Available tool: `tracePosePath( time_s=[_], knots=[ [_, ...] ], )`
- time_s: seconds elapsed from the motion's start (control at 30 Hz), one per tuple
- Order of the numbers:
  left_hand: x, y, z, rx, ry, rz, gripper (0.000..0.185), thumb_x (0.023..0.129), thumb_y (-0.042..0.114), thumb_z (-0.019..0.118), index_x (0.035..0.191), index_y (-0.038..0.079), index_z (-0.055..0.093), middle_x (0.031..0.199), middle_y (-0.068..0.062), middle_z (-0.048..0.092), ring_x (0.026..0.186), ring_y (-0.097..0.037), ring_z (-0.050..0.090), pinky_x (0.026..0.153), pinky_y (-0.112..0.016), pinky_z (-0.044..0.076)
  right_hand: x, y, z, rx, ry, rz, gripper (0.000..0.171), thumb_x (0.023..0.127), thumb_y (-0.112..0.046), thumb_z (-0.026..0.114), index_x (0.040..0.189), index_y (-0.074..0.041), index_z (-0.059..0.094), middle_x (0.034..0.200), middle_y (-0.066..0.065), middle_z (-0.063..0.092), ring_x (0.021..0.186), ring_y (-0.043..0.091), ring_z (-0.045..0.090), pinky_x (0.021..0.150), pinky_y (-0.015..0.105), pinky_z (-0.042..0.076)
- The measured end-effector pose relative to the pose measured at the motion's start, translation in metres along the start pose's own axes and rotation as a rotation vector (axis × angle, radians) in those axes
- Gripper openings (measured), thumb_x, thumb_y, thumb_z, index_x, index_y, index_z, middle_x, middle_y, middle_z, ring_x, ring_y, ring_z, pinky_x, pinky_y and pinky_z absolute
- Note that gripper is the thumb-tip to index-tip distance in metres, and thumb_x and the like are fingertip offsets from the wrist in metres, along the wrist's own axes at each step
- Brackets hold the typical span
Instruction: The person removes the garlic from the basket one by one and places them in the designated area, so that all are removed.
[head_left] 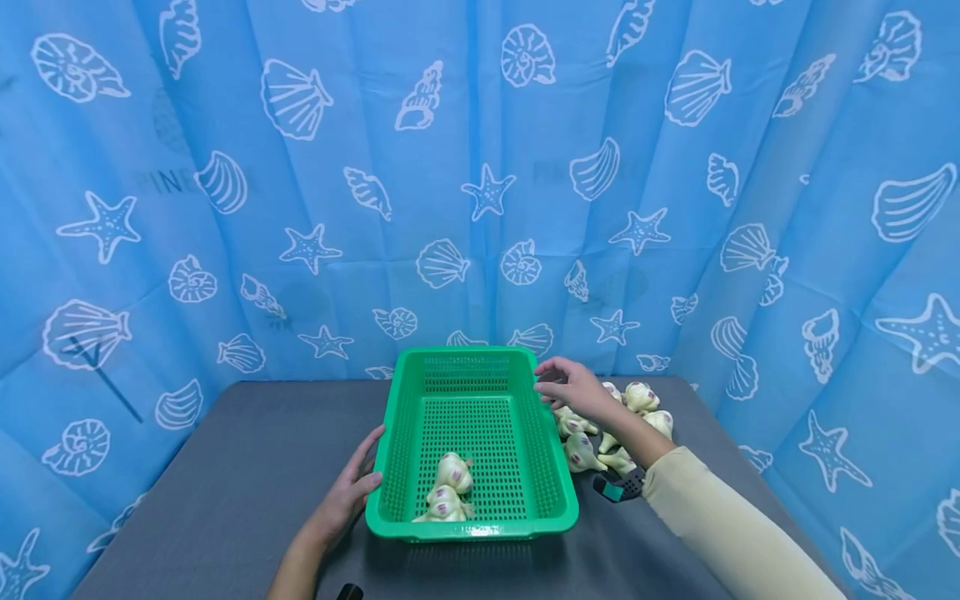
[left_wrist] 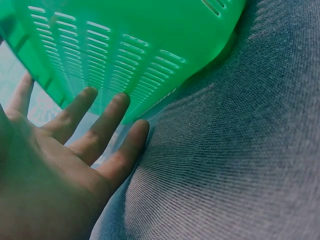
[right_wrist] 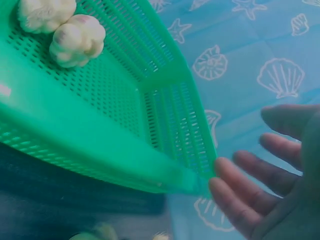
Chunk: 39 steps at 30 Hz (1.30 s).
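Observation:
A green plastic basket (head_left: 472, 528) with slotted walls stands on the table. Two garlic bulbs (head_left: 454, 473) lie inside it, by the front left corner; the right wrist view shows the same garlic pair (right_wrist: 77, 41) close up. At the basket's left side is my left hand (head_left: 341, 500), fingers spread and nearly straight against the outer wall, thumb near the rim. My right hand (head_left: 576, 388) is at the far right corner with loosely bent fingers and nothing in them. Its fingertips (right_wrist: 222, 167) are at the rim; whether they press it I cannot tell.
Several more garlic bulbs (head_left: 581, 452) lie on the grey tabletop (head_left: 247, 467) right of the basket, partly hidden by the right forearm. A black and teal object (head_left: 617, 490) is below that wrist. Behind the table hangs a blue shell-patterned curtain (head_left: 480, 250).

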<state>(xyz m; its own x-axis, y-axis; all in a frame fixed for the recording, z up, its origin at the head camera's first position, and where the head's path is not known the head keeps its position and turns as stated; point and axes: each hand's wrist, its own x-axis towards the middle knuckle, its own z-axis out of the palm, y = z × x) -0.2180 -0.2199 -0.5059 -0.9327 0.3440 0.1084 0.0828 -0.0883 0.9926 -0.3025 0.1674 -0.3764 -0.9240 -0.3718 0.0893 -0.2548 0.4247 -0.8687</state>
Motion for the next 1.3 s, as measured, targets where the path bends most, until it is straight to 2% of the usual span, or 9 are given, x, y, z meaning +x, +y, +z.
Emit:
tracePosePath(
  time_s=[0.2, 0.33, 0.53, 0.77, 1.0, 1.1, 1.3],
  knots=[
    [0.000, 0.001, 0.000, -0.004, -0.007, 0.001, 0.066, 0.103, 0.017, 0.040, 0.158, 0.020, 0.003, 0.157, -0.027, 0.008, 0.136, -0.047, 0.026, 0.091, -0.044, 0.046, 0.013, -0.011, 0.009, -0.069, -0.140, 0.032, 0.035, 0.098, -0.015, 0.059, 0.127, 0.003, 0.054, 0.112, 0.022, 0.061, 0.095, 0.041, 0.063, 0.074, 0.047, 0.053],
    [-0.001, 0.003, 0.000, 0.006, -0.022, 0.009, 0.066, 0.103, 0.017, 0.040, 0.158, 0.019, 0.002, 0.156, -0.030, 0.007, 0.135, -0.049, 0.026, 0.092, -0.045, 0.045, 0.018, -0.014, 0.013, -0.058, -0.211, 0.039, 0.037, 0.097, -0.017, 0.061, 0.129, 0.002, 0.054, 0.112, 0.020, 0.061, 0.096, 0.043, 0.061, 0.074, 0.046, 0.053],
    [-0.001, 0.004, 0.001, 0.002, -0.022, 0.002, 0.066, 0.103, 0.017, 0.040, 0.158, 0.020, 0.003, 0.156, -0.030, 0.007, 0.135, -0.047, 0.027, 0.092, -0.045, 0.045, 0.023, -0.016, 0.019, -0.042, -0.304, 0.043, 0.039, 0.098, -0.015, 0.059, 0.131, 0.003, 0.052, 0.119, 0.023, 0.059, 0.100, 0.046, 0.060, 0.081, 0.051, 0.050],
    [-0.002, 0.004, -0.001, -0.012, -0.035, 0.003, 0.066, 0.104, 0.018, 0.039, 0.158, 0.019, 0.002, 0.156, -0.030, 0.005, 0.136, -0.048, 0.025, 0.093, -0.045, 0.045, 0.026, -0.021, 0.029, -0.073, -0.405, 0.093, 0.041, 0.097, -0.018, 0.061, 0.134, -0.002, 0.051, 0.122, 0.019, 0.058, 0.095, 0.027, 0.064, 0.086, 0.053, 0.048],
    [-0.002, 0.002, 0.000, -0.016, -0.031, 0.006, 0.067, 0.103, 0.018, 0.040, 0.158, 0.019, 0.002, 0.156, -0.030, 0.005, 0.137, -0.048, 0.022, 0.094, -0.045, 0.044, 0.031, -0.022, 0.040, -0.080, -0.500, 0.154, 0.043, 0.097, -0.021, 0.062, 0.136, -0.006, 0.051, 0.123, 0.014, 0.058, 0.097, 0.024, 0.064, 0.088, 0.054, 0.047],
    [-0.002, 0.003, 0.000, -0.014, -0.032, 0.005, 0.067, 0.103, 0.017, 0.040, 0.158, 0.019, 0.002, 0.156, -0.030, 0.004, 0.137, -0.048, 0.022, 0.094, -0.046, 0.043, 0.032, -0.021, 0.046, -0.064, -0.529, 0.185, 0.044, 0.097, -0.023, 0.062, 0.136, -0.008, 0.051, 0.125, 0.013, 0.058, 0.098, 0.027, 0.064, 0.086, 0.054, 0.048],
    [-0.001, 0.004, 0.000, -0.008, -0.017, -0.002, 0.067, 0.103, 0.019, 0.041, 0.158, 0.020, 0.003, 0.156, -0.028, 0.007, 0.137, -0.047, 0.023, 0.093, -0.044, 0.044, 0.034, -0.018, 0.059, 0.003, -0.583, 0.231, 0.048, 0.097, -0.023, 0.062, 0.140, -0.008, 0.048, 0.133, 0.014, 0.053, 0.109, 0.043, 0.059, 0.084, 0.056, 0.049]
  ],
)
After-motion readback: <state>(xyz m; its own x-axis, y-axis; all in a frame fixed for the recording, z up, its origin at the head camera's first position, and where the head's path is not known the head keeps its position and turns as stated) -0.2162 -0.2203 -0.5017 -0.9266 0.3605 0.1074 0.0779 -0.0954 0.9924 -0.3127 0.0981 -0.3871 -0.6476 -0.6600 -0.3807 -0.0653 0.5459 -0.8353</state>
